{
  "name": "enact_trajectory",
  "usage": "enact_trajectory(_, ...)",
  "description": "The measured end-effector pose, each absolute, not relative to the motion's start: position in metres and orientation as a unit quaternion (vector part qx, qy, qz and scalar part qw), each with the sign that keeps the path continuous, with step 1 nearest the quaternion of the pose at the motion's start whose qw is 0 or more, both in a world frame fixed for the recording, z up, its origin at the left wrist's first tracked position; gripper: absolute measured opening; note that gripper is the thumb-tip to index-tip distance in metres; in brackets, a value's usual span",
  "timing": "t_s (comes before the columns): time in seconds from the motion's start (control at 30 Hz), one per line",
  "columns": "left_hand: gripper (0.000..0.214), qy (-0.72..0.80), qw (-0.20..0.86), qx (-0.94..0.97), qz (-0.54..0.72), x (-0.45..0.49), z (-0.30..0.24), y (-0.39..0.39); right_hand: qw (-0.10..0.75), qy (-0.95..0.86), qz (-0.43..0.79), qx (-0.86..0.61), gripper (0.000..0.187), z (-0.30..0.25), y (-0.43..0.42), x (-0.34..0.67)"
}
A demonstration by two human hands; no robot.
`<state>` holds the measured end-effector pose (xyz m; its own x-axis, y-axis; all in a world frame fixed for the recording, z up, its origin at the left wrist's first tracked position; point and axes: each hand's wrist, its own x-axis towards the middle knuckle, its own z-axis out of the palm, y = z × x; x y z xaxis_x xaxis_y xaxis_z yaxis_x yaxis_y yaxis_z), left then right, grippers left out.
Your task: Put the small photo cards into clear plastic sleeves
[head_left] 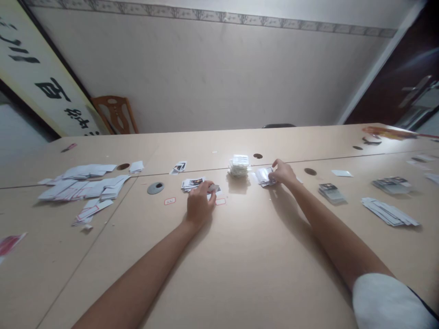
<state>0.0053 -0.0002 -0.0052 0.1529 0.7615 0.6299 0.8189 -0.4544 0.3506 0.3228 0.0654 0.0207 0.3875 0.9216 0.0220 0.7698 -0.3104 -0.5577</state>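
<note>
My left hand is closed, with a small greyish flat piece at its fingertips. Beside and partly behind it lies a pile of small photo cards; white paper shows under the fingers. My right hand pinches at the right edge of a pile of clear plastic sleeves, which seem to hold pale cards. Its fingertips partly hide what they grip. Between the hands, a little farther back, stands a taller stack of clear packets. Two red-framed labels lie flat near my left hand.
White paper slips spread in heaps at the left. A loose photo group lies farther back. At the right are card stacks, more sleeved cards and a fanned row of white strips. Cable holes and a grey grommet mark the table.
</note>
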Motion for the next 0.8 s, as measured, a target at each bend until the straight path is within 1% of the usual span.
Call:
enact_trajectory(0.03, 0.014, -0.521, 0.038, -0.759, -0.390, 0.005, -0.005, 0.000, 0.214, -0.548, 0.116, -0.800, 0.044, 0.021, 0.065, 0.324)
enact_trajectory(0.1, 0.013, -0.520, 0.038, -0.759, -0.390, 0.005, -0.005, 0.000, 0.170, -0.576, 0.058, -0.798, 0.039, 0.020, 0.065, 0.323)
enact_trajectory(0.2, 0.013, -0.519, 0.035, -0.760, -0.390, 0.005, -0.005, 0.000, 0.140, -0.606, 0.034, -0.783, 0.025, 0.019, 0.063, 0.318)
enact_trajectory(0.27, 0.013, -0.519, 0.036, -0.759, -0.391, 0.006, -0.005, 0.000, 0.123, -0.618, 0.033, -0.776, 0.018, 0.020, 0.062, 0.314)
enact_trajectory(0.4, 0.014, -0.518, 0.041, -0.761, -0.388, 0.005, -0.005, -0.001, 0.105, -0.628, 0.033, -0.770, 0.014, 0.022, 0.061, 0.308)
enact_trajectory(0.57, 0.014, -0.518, 0.047, -0.761, -0.388, 0.005, -0.006, 0.000, 0.109, -0.634, 0.026, -0.765, 0.012, 0.020, 0.059, 0.306)
enact_trajectory(0.67, 0.012, -0.516, 0.050, -0.761, -0.390, 0.005, -0.006, 0.000, 0.144, -0.629, -0.007, -0.764, 0.017, 0.021, 0.058, 0.303)
enact_trajectory(0.73, 0.008, -0.514, 0.052, -0.761, -0.392, 0.005, -0.006, 0.001, 0.210, -0.624, -0.032, -0.752, 0.016, 0.026, 0.056, 0.296)
enact_trajectory(0.8, 0.006, -0.512, 0.059, -0.761, -0.394, 0.006, -0.006, 0.000, 0.304, -0.622, -0.016, -0.721, 0.012, 0.033, 0.051, 0.283)
